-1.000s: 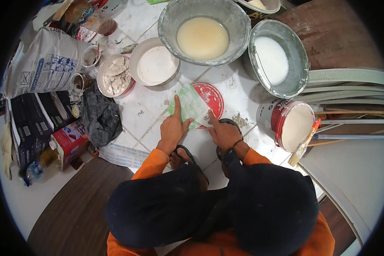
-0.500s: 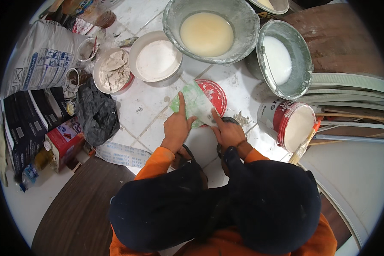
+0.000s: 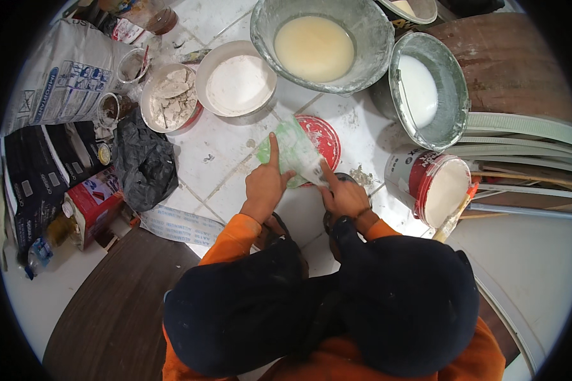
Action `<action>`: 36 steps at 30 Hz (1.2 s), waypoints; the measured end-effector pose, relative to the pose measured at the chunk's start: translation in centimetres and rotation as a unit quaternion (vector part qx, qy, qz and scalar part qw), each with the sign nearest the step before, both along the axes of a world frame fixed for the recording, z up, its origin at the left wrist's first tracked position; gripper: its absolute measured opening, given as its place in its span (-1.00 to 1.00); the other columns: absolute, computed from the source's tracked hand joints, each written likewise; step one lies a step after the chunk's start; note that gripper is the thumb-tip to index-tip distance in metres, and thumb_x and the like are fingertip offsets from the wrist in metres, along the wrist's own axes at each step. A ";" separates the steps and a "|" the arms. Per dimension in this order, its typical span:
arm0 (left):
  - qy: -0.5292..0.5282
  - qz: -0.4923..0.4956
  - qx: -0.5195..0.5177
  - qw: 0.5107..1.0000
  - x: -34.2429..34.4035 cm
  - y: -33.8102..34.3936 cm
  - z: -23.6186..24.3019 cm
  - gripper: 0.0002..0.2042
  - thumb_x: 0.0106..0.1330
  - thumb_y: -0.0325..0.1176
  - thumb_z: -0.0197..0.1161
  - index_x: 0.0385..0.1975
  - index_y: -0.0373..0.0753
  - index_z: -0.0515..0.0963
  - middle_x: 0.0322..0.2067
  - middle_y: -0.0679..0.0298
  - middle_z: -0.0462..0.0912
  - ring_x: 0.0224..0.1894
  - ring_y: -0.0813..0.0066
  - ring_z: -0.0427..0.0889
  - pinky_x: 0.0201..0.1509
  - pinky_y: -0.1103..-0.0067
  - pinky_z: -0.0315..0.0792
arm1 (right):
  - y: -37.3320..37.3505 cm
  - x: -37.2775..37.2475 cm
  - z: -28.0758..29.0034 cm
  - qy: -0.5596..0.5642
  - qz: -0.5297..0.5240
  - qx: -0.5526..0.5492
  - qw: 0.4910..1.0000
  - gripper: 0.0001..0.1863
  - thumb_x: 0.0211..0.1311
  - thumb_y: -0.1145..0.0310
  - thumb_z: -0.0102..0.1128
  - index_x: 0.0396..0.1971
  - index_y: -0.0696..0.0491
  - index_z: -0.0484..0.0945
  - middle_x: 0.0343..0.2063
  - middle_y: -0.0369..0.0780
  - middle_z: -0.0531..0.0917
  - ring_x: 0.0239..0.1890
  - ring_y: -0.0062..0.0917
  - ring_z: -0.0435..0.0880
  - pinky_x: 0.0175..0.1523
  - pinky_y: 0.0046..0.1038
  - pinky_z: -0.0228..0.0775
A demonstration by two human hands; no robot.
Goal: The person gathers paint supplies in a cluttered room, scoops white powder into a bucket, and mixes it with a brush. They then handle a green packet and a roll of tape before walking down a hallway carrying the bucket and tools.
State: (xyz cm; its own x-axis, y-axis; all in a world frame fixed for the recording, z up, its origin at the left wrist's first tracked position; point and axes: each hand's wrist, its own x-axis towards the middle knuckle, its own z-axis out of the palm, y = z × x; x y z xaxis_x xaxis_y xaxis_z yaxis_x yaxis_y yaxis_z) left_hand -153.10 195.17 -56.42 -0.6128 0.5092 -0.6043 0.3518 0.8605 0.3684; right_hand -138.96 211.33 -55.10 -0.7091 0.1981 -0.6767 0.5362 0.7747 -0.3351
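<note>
A thin sheet (image 3: 286, 152), green at left and cloudy translucent at right, lies on the tiled floor and partly over a red lid (image 3: 325, 143). My left hand (image 3: 265, 187) rests on its left part, index finger stretched forward and thumb spread to the side, holding nothing. My right hand (image 3: 346, 197) is curled at the sheet's right edge, its index fingertip and thumb on the cloudy part. My sandalled feet are partly hidden under my hands and dark-clothed knees (image 3: 400, 305).
Tubs of beige liquid (image 3: 314, 47), white liquid (image 3: 416, 92), white material (image 3: 235, 84) and lumpy powder (image 3: 168, 95) stand ahead. A tilted red-white pail (image 3: 445, 190), brush (image 3: 454, 219) and long strips (image 3: 521, 140) are right; bags (image 3: 44, 171) and black plastic (image 3: 143, 159) left.
The view has shifted slightly. Both hands stay at the sheet, with their fingertips moved a little forward and to the right in the picture.
</note>
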 end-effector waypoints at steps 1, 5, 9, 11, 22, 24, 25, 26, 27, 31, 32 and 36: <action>0.001 -0.003 -0.008 1.000 0.0 0.0 0.0 0.07 0.22 -0.03 0.38 0.53 -0.15 -0.30 -0.47 -0.05 0.69 -0.42 -0.02 0.71 -0.33 0.24 0.55 | 0.0 -0.3 0.1 0.051 -0.007 -0.006 0.999 -0.24 0.37 0.06 0.05 0.49 -0.11 0.00 -0.56 0.03 0.67 -0.47 0.03 0.67 -0.28 0.01 0.51; 0.011 -0.007 0.001 1.000 0.1 -0.2 -0.1 0.07 0.22 -0.04 0.38 0.53 -0.16 -0.30 -0.48 -0.05 0.69 -0.42 -0.03 0.71 -0.34 0.24 0.55 | 0.1 -1.5 -0.1 0.113 -0.019 -0.003 0.993 -0.23 0.33 0.13 0.11 0.48 -0.10 0.05 -0.59 0.04 0.64 -0.50 0.04 0.64 -0.28 0.00 0.50; 0.008 -0.006 0.015 1.000 0.1 -0.3 -0.1 0.07 0.22 -0.05 0.39 0.53 -0.18 -0.30 -0.50 -0.05 0.68 -0.43 -0.03 0.71 -0.37 0.25 0.55 | -0.2 -1.0 -0.4 0.047 0.006 -0.007 0.999 -0.25 0.37 0.07 0.06 0.48 -0.10 0.03 -0.56 0.03 0.67 -0.48 0.02 0.67 -0.28 0.01 0.50; 0.016 -0.005 0.027 0.999 0.1 -0.3 -0.2 0.07 0.21 -0.05 0.39 0.53 -0.19 -0.30 -0.50 -0.06 0.68 -0.44 -0.03 0.71 -0.39 0.25 0.55 | -0.4 -0.6 -0.5 0.102 -0.001 -0.005 0.995 -0.26 0.35 0.12 0.09 0.48 -0.10 0.06 -0.55 0.04 0.66 -0.48 0.00 0.67 -0.28 -0.01 0.50; -0.004 -0.009 0.020 1.000 -0.1 -0.5 -0.3 0.13 0.18 -0.04 0.43 0.53 -0.12 -0.36 -0.47 -0.14 0.67 -0.40 -0.09 0.70 -0.34 0.22 0.55 | -0.1 -1.9 0.2 0.081 -0.019 0.006 0.997 -0.28 0.36 0.09 0.08 0.46 -0.11 0.10 -0.55 0.05 0.67 -0.47 0.03 0.67 -0.30 0.03 0.49; -0.026 -0.016 0.013 0.999 -0.4 -0.5 -0.1 0.16 0.17 -0.07 0.45 0.52 -0.10 -0.41 -0.43 -0.16 0.68 -0.36 -0.12 0.70 -0.29 0.20 0.55 | -0.3 -2.1 0.3 0.122 -0.020 -0.006 0.992 -0.28 0.36 0.10 0.08 0.46 -0.11 0.09 -0.54 0.05 0.67 -0.46 0.03 0.67 -0.30 0.03 0.49; -0.032 -0.012 0.009 0.999 -0.5 -0.5 0.0 0.17 0.16 -0.09 0.46 0.52 -0.08 -0.43 -0.42 -0.17 0.68 -0.34 -0.13 0.70 -0.27 0.19 0.55 | -0.5 -2.0 0.4 0.084 -0.010 -0.007 0.996 -0.28 0.36 0.10 0.08 0.46 -0.10 0.09 -0.55 0.03 0.67 -0.46 0.02 0.67 -0.29 0.01 0.49; -0.035 -0.015 0.005 0.999 -0.5 -0.4 0.2 0.17 0.16 -0.12 0.46 0.52 -0.10 -0.42 -0.40 -0.15 0.69 -0.31 -0.11 0.71 -0.25 0.20 0.55 | -0.6 -2.1 0.4 0.085 -0.002 -0.011 0.996 -0.28 0.36 0.10 0.09 0.46 -0.09 0.09 -0.56 0.01 0.67 -0.47 0.02 0.67 -0.28 0.00 0.50; -0.035 -0.017 -0.001 0.999 -0.6 -0.4 0.2 0.16 0.16 -0.15 0.46 0.52 -0.11 -0.41 -0.39 -0.14 0.69 -0.29 -0.10 0.71 -0.23 0.22 0.55 | -0.6 -2.2 0.3 0.042 0.008 -0.014 0.999 -0.28 0.36 0.10 0.09 0.45 -0.08 0.09 -0.57 -0.01 0.67 -0.47 0.01 0.67 -0.28 -0.01 0.50; -0.045 -0.012 -0.024 0.999 -0.6 0.0 0.5 0.16 0.16 -0.18 0.47 0.52 -0.12 -0.40 -0.38 -0.12 0.70 -0.27 -0.07 0.71 -0.21 0.24 0.55 | -0.6 -1.9 0.0 0.073 -0.011 -0.003 0.997 -0.25 0.36 0.09 0.07 0.48 -0.10 0.04 -0.57 0.00 0.67 -0.44 -0.02 0.70 -0.27 0.01 0.51; -0.049 -0.013 -0.030 0.998 -0.6 0.1 0.6 0.16 0.16 -0.18 0.47 0.52 -0.12 -0.40 -0.38 -0.11 0.70 -0.27 -0.06 0.71 -0.21 0.25 0.55 | -0.5 -1.6 0.1 0.063 -0.016 -0.008 0.998 -0.25 0.36 0.09 0.07 0.48 -0.10 0.03 -0.57 0.00 0.66 -0.43 -0.02 0.70 -0.27 0.01 0.51; -0.047 -0.008 -0.023 0.999 -0.6 0.1 0.7 0.16 0.15 -0.19 0.47 0.52 -0.11 -0.41 -0.39 -0.11 0.70 -0.29 -0.05 0.71 -0.22 0.26 0.55 | -0.3 0.9 0.7 0.070 0.027 0.017 0.997 -0.25 0.38 0.08 0.03 0.49 -0.10 0.00 -0.47 0.03 0.69 -0.39 -0.03 0.71 -0.25 0.00 0.53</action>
